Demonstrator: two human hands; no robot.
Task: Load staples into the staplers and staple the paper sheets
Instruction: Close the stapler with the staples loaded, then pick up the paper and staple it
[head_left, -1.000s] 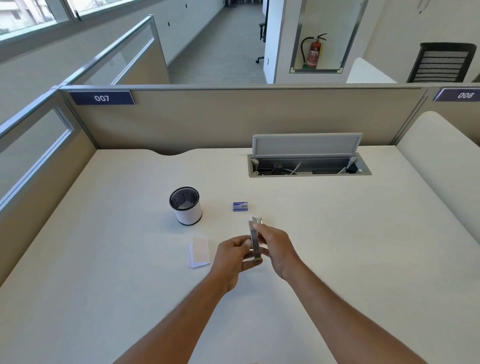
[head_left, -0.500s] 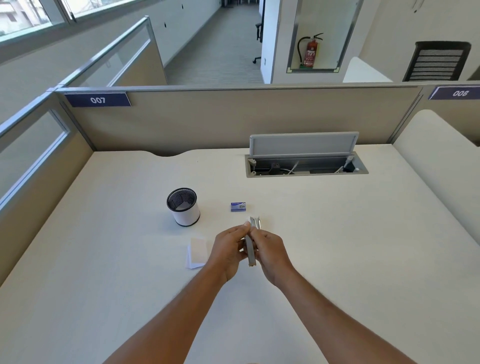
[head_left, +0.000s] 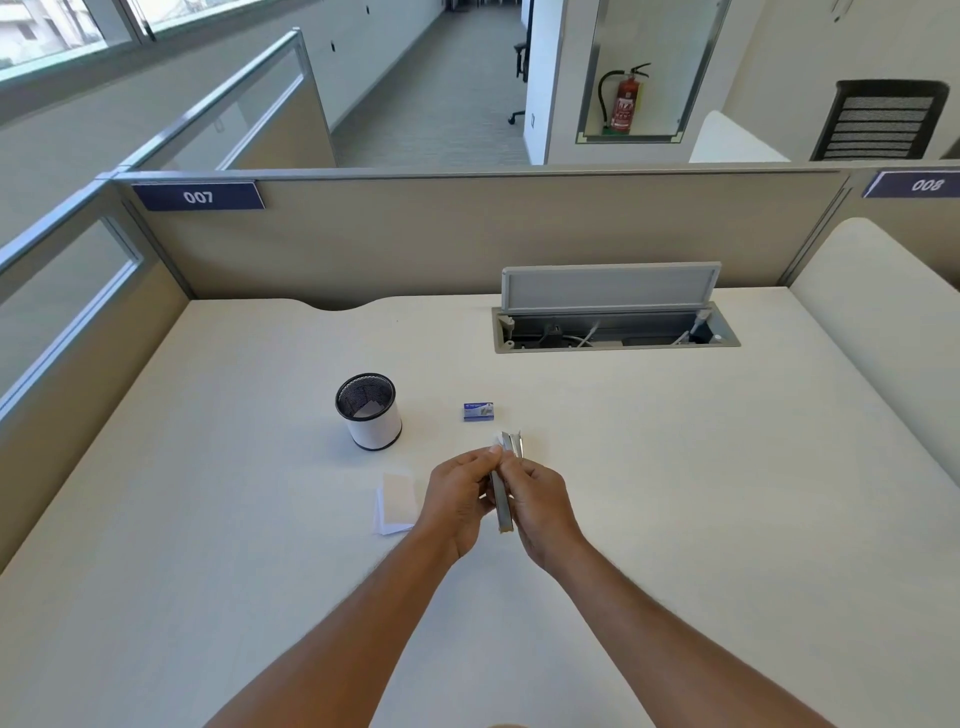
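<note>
Both hands hold the stapler (head_left: 503, 506) between them, its long axis running straight away from the person, the left hand (head_left: 460, 496) pinching at its far open end and the right hand (head_left: 540, 501) curled around the body, staple box (head_left: 478, 411) just beyond.

Desk (head_left: 675, 519): bears all below; partition (head_left: 467, 239) behind it.
Cable tray (head_left: 615, 332): far right of centre, lid (head_left: 610, 286) upright behind its opening.
Cup (head_left: 370, 413): left of centre, upright.
Staple box (head_left: 478, 411): right of cup, apart from it.
Paper (head_left: 397, 503): nearer than cup, left of hands.
Stapler (head_left: 504, 493): between left hand (head_left: 457, 501) and right hand (head_left: 543, 501), above desk, nearer than staple box.
Extinguisher (head_left: 625, 101): beyond partition.
Chair (head_left: 880, 119): far right, beyond partition.
</note>
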